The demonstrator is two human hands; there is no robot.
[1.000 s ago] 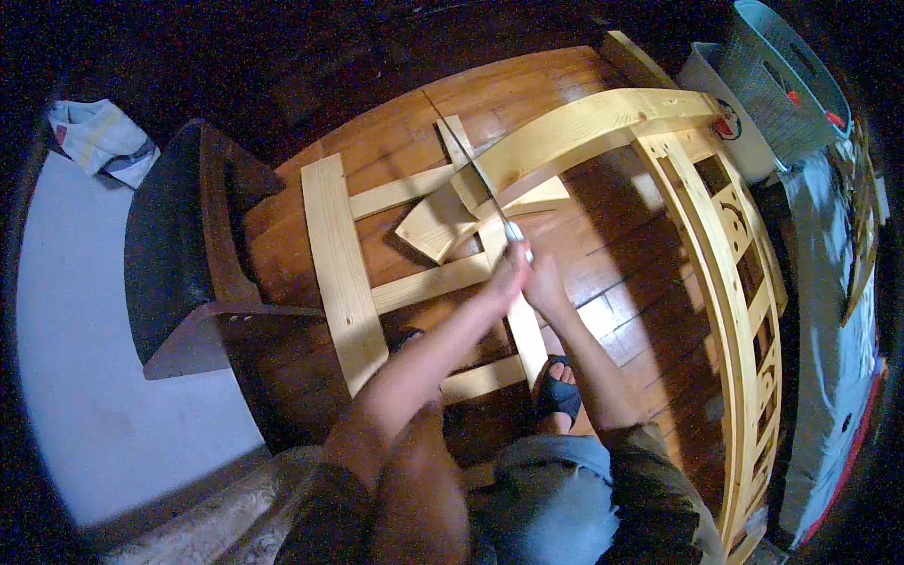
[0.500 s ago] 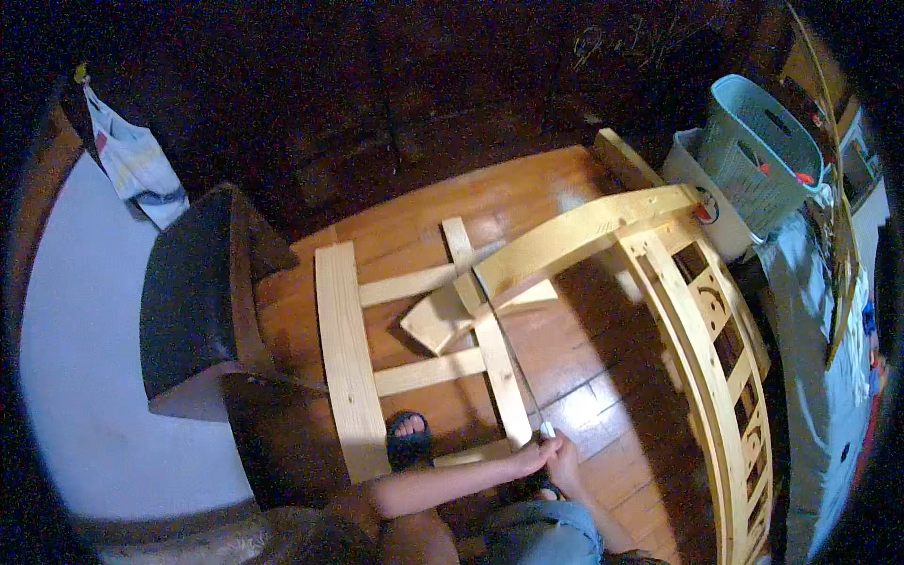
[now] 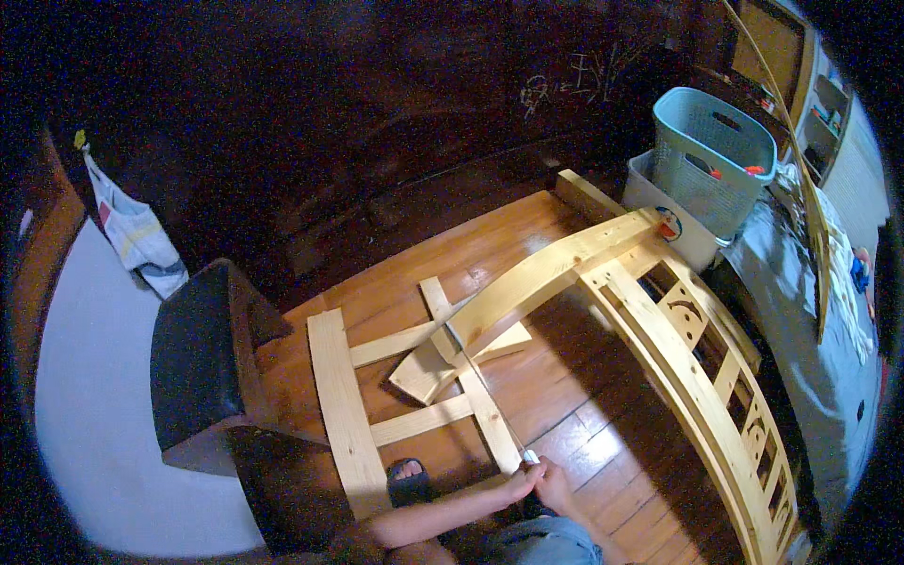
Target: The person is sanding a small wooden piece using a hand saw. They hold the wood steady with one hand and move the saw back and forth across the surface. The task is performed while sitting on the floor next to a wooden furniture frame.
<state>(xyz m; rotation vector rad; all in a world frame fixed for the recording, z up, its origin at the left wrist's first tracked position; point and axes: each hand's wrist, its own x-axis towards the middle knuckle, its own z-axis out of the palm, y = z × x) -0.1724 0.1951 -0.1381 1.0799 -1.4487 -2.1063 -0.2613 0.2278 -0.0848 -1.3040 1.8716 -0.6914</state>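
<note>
My left hand (image 3: 523,484) and my right hand (image 3: 555,483) are together, low in the middle of the view, with fingers closed. A small white piece (image 3: 531,457) sticks up from between them. From it a thin cord (image 3: 487,388) runs taut up and left to a curved wooden beam (image 3: 532,285), where it crosses over the beam near its lower end. Which fingers grip the cord is too small to make out. Below the beam lies a pale wooden frame (image 3: 330,405) with crossbars, on the floor left of my hands.
On the right stands a slatted wooden bed-end panel (image 3: 650,348) with cut-outs. Behind it are a teal basket (image 3: 667,127) and a bed with a blue sheet (image 3: 829,367). A dark padded chair (image 3: 193,353) stands at left. My sandalled foot (image 3: 408,476) rests beside the frame.
The view has shifted, so the furniture sits lower and partly further left. My hands stay together at the cord's end, and the cord still runs to the beam.
</note>
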